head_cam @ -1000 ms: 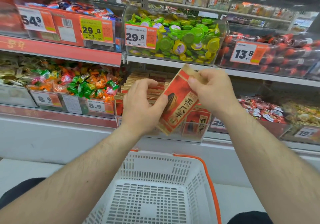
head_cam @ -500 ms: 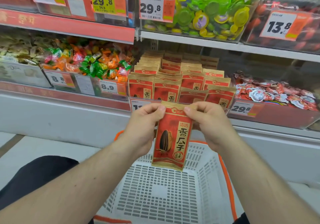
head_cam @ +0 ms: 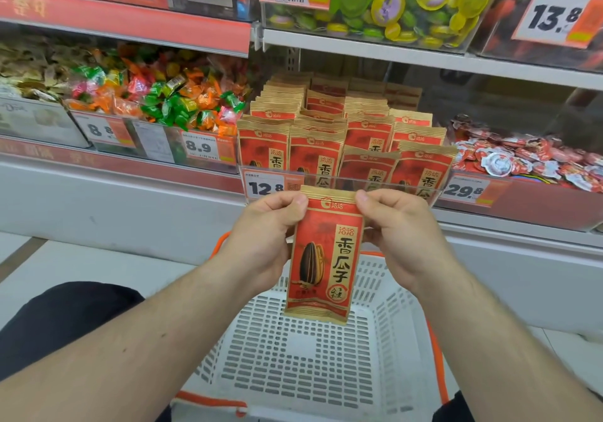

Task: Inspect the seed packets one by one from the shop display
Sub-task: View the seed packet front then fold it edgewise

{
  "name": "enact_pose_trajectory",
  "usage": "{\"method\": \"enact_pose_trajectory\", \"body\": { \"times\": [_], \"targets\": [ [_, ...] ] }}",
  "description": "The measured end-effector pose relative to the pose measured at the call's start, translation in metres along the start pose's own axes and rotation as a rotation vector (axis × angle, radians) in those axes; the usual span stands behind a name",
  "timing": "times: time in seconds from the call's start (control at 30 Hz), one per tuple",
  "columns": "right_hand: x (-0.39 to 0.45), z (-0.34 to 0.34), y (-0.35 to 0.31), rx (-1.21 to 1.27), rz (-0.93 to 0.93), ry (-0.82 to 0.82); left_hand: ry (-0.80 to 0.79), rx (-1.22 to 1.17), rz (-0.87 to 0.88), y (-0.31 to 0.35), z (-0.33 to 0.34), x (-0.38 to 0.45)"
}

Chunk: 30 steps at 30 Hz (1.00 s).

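My left hand [head_cam: 267,235] and right hand [head_cam: 403,235] each pinch a top corner of one sunflower seed packet [head_cam: 321,258], hanging upright over the white basket [head_cam: 293,366], in front of the display bin [head_cam: 342,147]. Risk: corner-only grip could slip, dropping it; pulling apart could tear the seal.

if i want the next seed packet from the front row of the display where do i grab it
Take the front-row packet by its flat tan top seal, coming from above and in front. The packets stand upright behind a clear lip that hides their lower halves, so only the top edge is free to pinch and lift straight up.
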State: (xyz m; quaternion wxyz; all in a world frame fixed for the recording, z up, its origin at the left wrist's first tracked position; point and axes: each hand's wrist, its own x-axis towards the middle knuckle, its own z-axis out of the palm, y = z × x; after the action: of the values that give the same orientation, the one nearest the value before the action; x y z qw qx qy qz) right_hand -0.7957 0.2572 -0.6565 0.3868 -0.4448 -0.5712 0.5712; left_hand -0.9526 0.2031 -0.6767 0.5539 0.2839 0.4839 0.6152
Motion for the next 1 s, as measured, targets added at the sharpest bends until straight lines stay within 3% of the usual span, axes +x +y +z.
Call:
{"method": "enact_pose_trajectory", "body": {
  "times": [0.27,0.53,0.83,1.0],
  "targets": [
    [-0.006,-0.005,0.007,-0.131,0.019,-0.127,0.045,-0.073,-0.006,0.0,-0.001,0.001],
    [-0.006,-0.009,0.006,-0.128,-0.027,-0.044,-0.119,0.096,-0.075,-0.007,-0.007,-0.003],
    [-0.006,-0.02,0.008,-0.27,0.084,-0.275,-0.093,0.005,-0.046,-0.005,-0.009,-0.001],
    [-0.005,-0.019,0.012,-0.201,0.074,-0.244,-0.164,0.059,-0.124,-0.002,-0.011,-0.002]
  ]
}}
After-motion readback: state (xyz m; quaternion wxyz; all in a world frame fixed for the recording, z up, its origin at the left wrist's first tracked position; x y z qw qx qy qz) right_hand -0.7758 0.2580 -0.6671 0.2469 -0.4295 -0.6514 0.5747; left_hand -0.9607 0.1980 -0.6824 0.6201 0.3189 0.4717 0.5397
